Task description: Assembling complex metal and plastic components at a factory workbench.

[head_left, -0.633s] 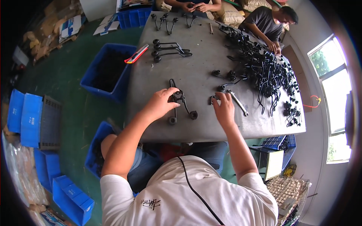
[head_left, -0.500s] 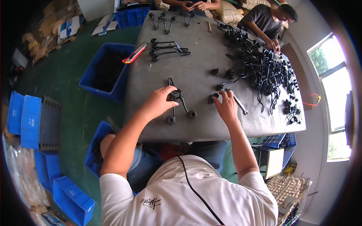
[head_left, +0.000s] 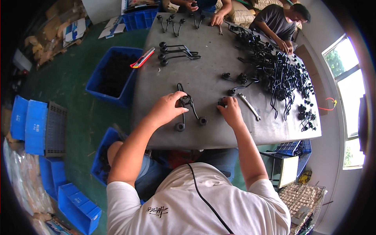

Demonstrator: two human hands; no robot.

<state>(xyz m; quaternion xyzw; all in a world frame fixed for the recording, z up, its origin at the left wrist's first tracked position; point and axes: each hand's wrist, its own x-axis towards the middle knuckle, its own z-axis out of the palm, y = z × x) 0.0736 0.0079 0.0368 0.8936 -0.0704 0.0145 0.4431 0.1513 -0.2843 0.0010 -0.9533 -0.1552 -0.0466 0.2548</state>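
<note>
My left hand (head_left: 169, 109) is closed on a black bent-rod piece (head_left: 191, 106) near the table's front, its thumb and fingers pinching the upper part. Two round black ends of that piece rest on the table toward me. My right hand (head_left: 232, 112) has its thumb and fingertips closed on a small black round part (head_left: 222, 103), which the fingers partly cover. Just right of this hand lies a metal wrench (head_left: 250, 106). Beyond it is a black rod with a round end (head_left: 232, 92), with more black round parts (head_left: 242, 78) farther off.
A large heap of black rods (head_left: 280, 74) covers the grey table's (head_left: 156, 90) right side. Several similar rods (head_left: 178, 52) lie far left, by a red utility knife (head_left: 142, 58). Blue bins (head_left: 91, 87) stand on the left floor. Two other people work at the far and right edges.
My right hand has drawn back slightly from the wrench and gathered its fingers on the small black part. My left hand keeps its hold. The far person's hands have moved apart, one onto the table.
</note>
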